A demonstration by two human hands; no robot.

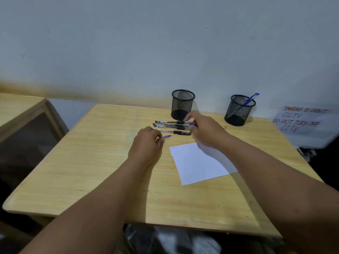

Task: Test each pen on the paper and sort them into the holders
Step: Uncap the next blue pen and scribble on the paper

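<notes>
Left hand [146,142] pinched a blue pen cap [166,136], tip pointing right toward the paper [198,162]. Right hand [205,129] reached over the row of pens [172,126], fingers curled at their right ends with something blue at the fingertips; blurred, couldn't tell if it gripped a pen. Pens lay side by side, long axes left-right, just beyond the left hand, before the left holder [182,104]. Right holder [239,110] held one blue pen [250,99]. Right hand nearer the pens, likely picks next.

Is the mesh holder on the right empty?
No. The right mesh holder has one blue pen leaning inside, its top sticking above the rim.
</notes>
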